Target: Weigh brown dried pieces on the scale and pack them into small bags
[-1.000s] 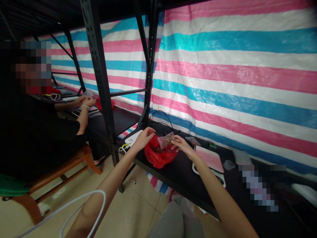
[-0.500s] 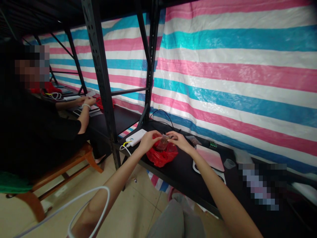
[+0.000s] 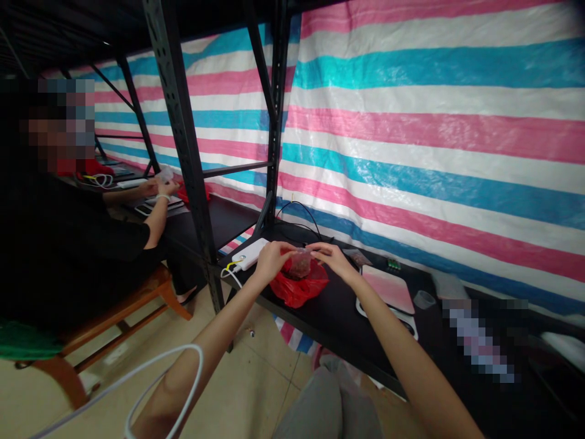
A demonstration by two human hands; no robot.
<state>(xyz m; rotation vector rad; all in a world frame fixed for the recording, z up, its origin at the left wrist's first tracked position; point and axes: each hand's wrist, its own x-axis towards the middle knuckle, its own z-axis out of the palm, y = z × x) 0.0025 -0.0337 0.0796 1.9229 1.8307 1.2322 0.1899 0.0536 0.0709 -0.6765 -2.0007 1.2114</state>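
Between my two hands hangs a small clear plastic bag, pinched near its top edge. My left hand has closed fingers on its left side, and my right hand grips the right side. What the bag contains is too small to make out. Just below it, a red plastic bag lies open on the black shelf, with something dark inside. To the left of my left hand is a white power bank with a cable plugged in.
Right of the red bag sits a scale with a pinkish plate. Near it are a clear cup, a green block and another small bag. A black shelf post stands at left; beyond it a person sits working.
The small clear bag has been spread flatter between my hands, and the right fingers have straightened a little. The person at left has lifted a clear bag.
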